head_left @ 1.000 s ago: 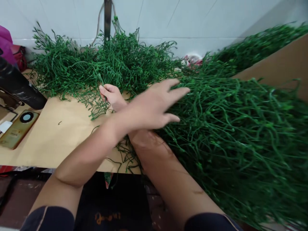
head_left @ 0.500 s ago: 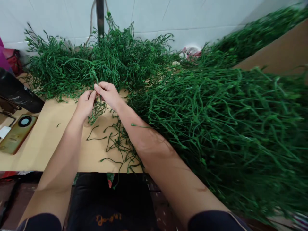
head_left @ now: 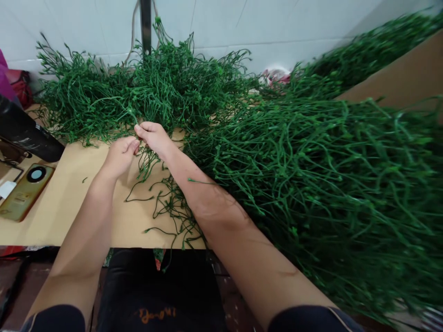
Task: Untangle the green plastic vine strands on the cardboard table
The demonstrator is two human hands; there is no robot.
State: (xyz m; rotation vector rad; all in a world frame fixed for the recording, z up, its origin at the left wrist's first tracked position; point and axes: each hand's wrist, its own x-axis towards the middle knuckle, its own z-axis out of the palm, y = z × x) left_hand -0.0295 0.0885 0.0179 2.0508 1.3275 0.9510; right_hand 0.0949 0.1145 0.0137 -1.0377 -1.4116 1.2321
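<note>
My right hand [head_left: 154,138] pinches a small bunch of thin green artificial plant stems [head_left: 147,162], thumb and forefinger pressed together near its middle. The stems' lower ends hang below the fingers; the upper part rises toward the pile behind. Just left of it, my left hand [head_left: 122,156] is closed, thumb against the curled fingers, close by the same bunch. Whatever its fingertips grip is hidden. Beneath my right forearm, loose green stems [head_left: 169,203] lie scattered on the tan board [head_left: 79,198].
A long heap of green stems [head_left: 166,87] lines the white wall. A larger heap [head_left: 328,184] fills the right side, with a cardboard panel [head_left: 398,74] behind. At left are a black bottle [head_left: 27,131] and a phone [head_left: 26,193]. A dark post [head_left: 146,27] stands at the back.
My left hand has shifted slightly down, its fingers curled in more. My right hand still pinches the bunch, in almost the same place.
</note>
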